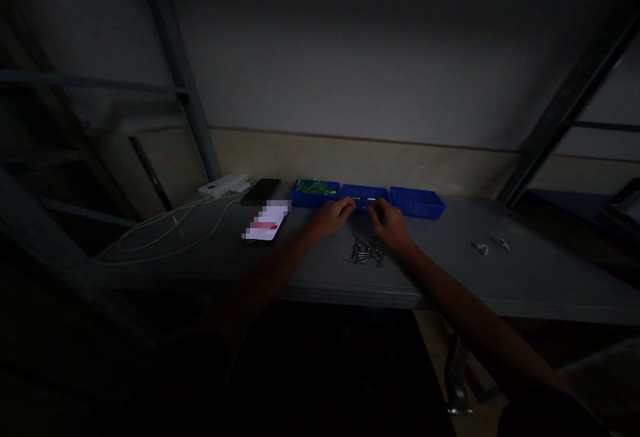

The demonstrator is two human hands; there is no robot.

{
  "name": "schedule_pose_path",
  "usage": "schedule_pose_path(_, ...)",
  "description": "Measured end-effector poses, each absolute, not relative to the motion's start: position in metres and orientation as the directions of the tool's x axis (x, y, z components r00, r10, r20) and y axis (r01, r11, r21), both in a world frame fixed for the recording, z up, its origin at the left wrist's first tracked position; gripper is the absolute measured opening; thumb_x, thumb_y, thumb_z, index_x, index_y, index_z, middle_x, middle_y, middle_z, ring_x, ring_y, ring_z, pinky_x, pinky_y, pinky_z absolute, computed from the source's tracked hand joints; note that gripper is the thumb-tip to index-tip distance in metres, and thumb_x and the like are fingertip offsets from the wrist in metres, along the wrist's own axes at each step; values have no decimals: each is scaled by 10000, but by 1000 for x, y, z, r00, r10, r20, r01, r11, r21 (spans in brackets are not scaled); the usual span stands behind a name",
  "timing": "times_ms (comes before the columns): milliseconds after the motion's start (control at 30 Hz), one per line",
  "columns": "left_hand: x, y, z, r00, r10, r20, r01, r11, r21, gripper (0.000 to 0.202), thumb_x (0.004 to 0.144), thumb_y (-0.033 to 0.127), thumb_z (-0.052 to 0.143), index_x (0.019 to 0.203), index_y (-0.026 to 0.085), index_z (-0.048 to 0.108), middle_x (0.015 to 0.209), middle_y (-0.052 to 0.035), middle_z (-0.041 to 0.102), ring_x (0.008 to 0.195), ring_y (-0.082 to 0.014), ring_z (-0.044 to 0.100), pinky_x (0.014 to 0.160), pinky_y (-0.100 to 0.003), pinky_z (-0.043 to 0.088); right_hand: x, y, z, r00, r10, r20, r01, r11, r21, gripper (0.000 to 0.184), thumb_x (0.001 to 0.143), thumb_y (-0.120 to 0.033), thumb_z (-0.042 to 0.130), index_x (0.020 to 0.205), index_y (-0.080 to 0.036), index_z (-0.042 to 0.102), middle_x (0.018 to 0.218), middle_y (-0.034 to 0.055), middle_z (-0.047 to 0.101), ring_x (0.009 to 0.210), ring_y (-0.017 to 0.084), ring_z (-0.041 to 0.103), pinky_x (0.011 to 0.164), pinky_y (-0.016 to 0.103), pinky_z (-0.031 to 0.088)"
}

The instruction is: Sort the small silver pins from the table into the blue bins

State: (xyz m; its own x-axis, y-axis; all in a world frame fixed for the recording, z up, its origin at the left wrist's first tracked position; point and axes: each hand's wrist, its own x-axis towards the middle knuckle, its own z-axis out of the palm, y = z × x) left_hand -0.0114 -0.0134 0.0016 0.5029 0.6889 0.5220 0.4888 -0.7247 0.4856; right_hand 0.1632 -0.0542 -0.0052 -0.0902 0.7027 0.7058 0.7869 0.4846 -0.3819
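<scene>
At left, a lit phone (pixel 265 223) lies near a green-filled bin (pixel 314 201). The left hand (pixel 339 214), fingers curled in, is at the middle bin (pixel 364 190); metal pins (pixel 367 253) lie between the forearms, just inside the tabletop's (pixel 450 243) front edge. Across a narrow gap, the right hand (pixel 389 223) curls likewise; whether either grips anything, I cannot tell. The right bin (pixel 417 211) stands beyond.

Single head cam, fwd & down from above, mid-range to hands (pixel 390 225), tabletop (pixel 545 267) & back wall (pixel 350 77) in view
</scene>
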Motion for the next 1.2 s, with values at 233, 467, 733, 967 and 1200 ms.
schedule_pose_path(233,-13,-7,-9,718,659,226,526,-725,445,223,825,259,497,964,138,622,776,-30,663,672,-115,578,618,-192,403,193,-40,-5,131,696,706,878,249,-409,262,842,-361,414,888,-165,583,724,64,633,635,178,560,586,260,363)
schedule_pose_path(467,-17,-3,-7,797,596,97,480,-723,497,156,736,214,598,869,143,641,668,12,603,606,-94,537,567,-179,375,227,-24,-7,400,677,618,840,-2,-542,251,801,-352,465,863,-152,603,799,105,659,716,204,586,628,275,393)
schedule_pose_path(733,-15,3,-12,781,623,43,524,-692,496,149,760,219,573,834,110,644,743,-30,646,655,-116,550,587,-192,379,250,-18,-6,569,619,541,773,-177,-610,258,777,-303,474,881,-131,636,853,140,660,769,228,589,679,314,417)
schedule_pose_path(967,-18,-1,-9,784,621,3,568,-719,400,176,805,222,511,846,116,645,817,-41,674,709,-128,571,616,-190,382,249,-19,-9,546,678,493,779,-194,-596,279,767,-359,502,882,-146,642,835,131,652,765,227,583,682,315,413)
schedule_pose_path(1200,-16,-9,-7,766,637,88,544,-715,440,173,828,210,476,895,117,606,867,-48,656,764,-121,568,679,-192,400,235,-20,-7,439,722,535,816,-72,-573,286,815,-364,465,874,-138,629,768,93,647,701,182,567,616,261,379)
